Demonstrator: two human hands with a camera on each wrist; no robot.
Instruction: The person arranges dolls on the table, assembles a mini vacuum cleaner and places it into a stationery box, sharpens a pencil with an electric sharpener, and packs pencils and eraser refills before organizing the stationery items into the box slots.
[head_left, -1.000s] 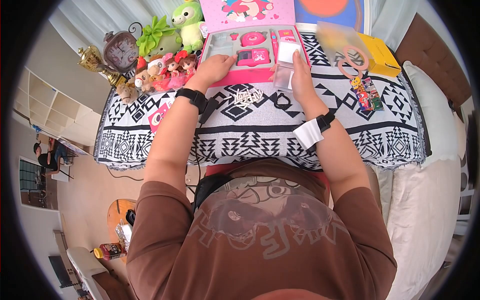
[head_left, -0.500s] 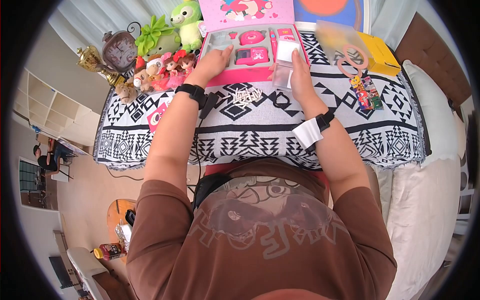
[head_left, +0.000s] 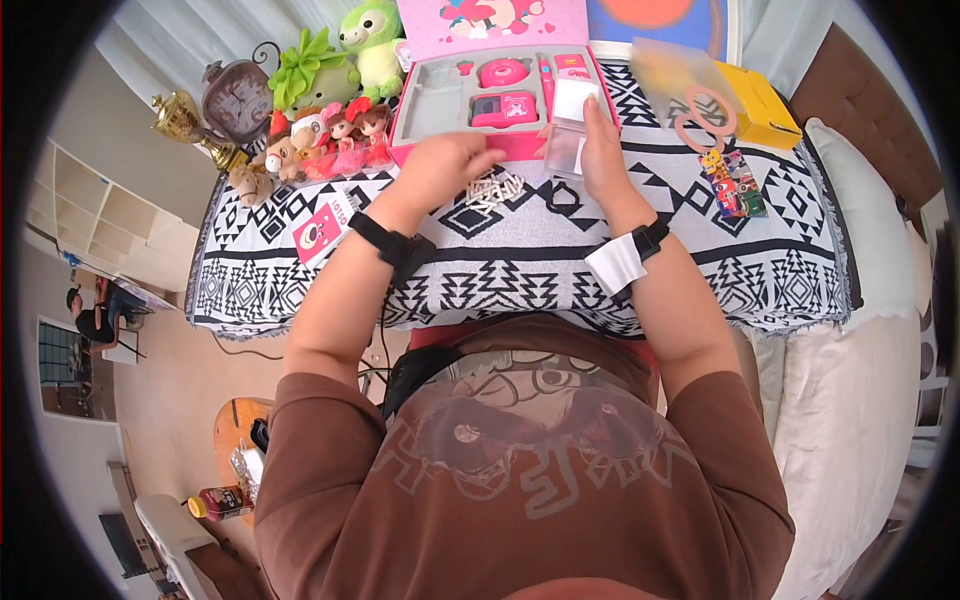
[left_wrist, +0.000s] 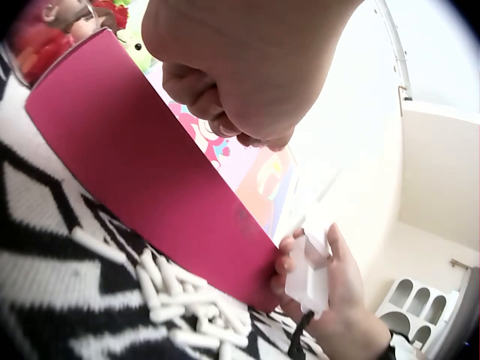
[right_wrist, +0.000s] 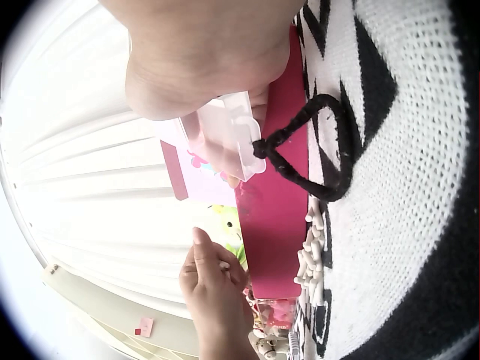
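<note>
My right hand [head_left: 601, 150] grips a small clear plastic box [head_left: 566, 150] with its white lid raised, at the front right of a pink gift box [head_left: 535, 149]. Low before the gift box's front left, my left hand [head_left: 440, 170] has its fingers curled. A small white tip [right_wrist: 225, 265] shows between those fingers in the right wrist view, like one of the short white sticks [head_left: 494, 190] piled on the patterned cloth beside this hand. Pink toy pieces, among them a round one [head_left: 503, 73], sit in the gift box's grey tray, whose left compartment [head_left: 430, 95] is bare.
A black hair tie [head_left: 564, 198] lies below the clear box. Dolls [head_left: 345, 130], plush toys [head_left: 378, 50], a clock [head_left: 240, 103] and a trophy [head_left: 185, 120] crowd the left. Pink rings [head_left: 711, 112], a yellow box [head_left: 768, 110] and a colourful card [head_left: 733, 185] are at right; a pink card [head_left: 322, 232] lies at left.
My left hand has come out of the gift box's left side, back toward me and right, near the white sticks. The right hand with the clear box has hardly moved.
</note>
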